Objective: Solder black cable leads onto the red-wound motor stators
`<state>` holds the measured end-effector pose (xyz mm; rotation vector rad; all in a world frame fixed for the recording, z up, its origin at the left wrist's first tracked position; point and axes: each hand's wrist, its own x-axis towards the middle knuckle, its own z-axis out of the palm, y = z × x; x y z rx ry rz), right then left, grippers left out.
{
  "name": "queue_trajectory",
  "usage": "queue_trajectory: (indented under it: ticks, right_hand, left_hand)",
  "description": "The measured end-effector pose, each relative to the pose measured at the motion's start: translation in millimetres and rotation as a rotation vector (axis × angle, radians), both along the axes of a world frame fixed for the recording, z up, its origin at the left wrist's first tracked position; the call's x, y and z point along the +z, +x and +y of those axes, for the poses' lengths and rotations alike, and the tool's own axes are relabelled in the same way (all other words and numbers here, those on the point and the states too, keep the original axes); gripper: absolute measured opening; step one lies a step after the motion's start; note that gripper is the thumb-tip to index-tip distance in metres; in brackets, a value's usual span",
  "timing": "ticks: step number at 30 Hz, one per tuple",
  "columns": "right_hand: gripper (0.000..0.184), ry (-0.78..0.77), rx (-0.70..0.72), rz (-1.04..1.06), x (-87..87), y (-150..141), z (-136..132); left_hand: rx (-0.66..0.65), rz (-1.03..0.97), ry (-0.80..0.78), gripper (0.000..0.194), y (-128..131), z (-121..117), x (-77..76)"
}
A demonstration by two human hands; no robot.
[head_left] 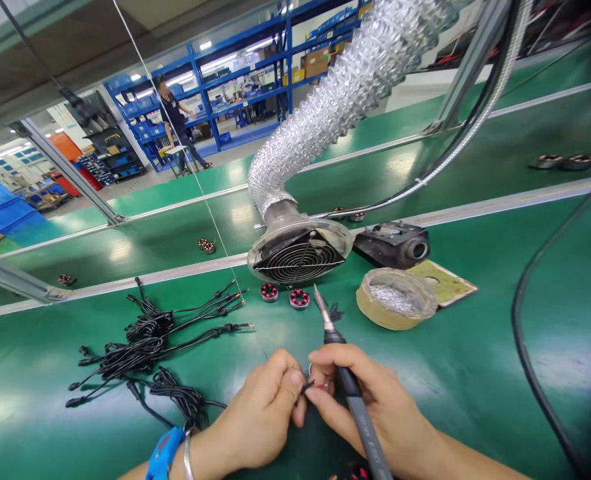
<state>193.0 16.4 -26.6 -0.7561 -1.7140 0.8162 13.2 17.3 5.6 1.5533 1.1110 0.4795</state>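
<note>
My right hand (pixel 375 400) holds a soldering iron (pixel 353 393), its bare metal tip pointing up and away. That hand's thumb and forefinger also meet near a small red wire (pixel 320 385). My left hand (pixel 270 407) is closed with thumb and finger pinching the dark end of a black cable (pixel 307 385); most of it is hidden by the fingers. Both hands nearly touch. Coiled black cables (pixel 148 333) lie to the left, and another coil (pixel 178 393) sits nearer my left wrist. Beyond the iron's tip are two round motor stators, one left (pixel 269 292) and one right (pixel 299 299).
A fume extractor hood (pixel 300 257) on a silver flexible duct (pixel 335 93) stands ahead. To its right are a black iron holder (pixel 395 245), a round tub (pixel 396 300) and a yellow sponge (pixel 443 283). A black cord (pixel 523 333) hangs at right. A person (pixel 173 117) stands far back.
</note>
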Motion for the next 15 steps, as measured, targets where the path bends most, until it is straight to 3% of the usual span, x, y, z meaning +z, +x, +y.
queue_trajectory:
  ticks: [3, 9, 15]
  right_hand:
    - [0.039, 0.023, 0.05, -0.009, 2.9, 1, 1]
    - [0.039, 0.117, 0.015, -0.035, 1.6, 7, 4]
    - [0.033, 0.07, -0.075, -0.045, -5.0, 4, 3]
  left_hand:
    - [0.014, -0.082, -0.073, 0.042, 0, 0, -5.0]
    - [-0.004, -0.176, -0.222, 0.048, 0, 3, -13.5]
    - [0.012, -0.204, -0.154, 0.046, -3, 3, -6.8]
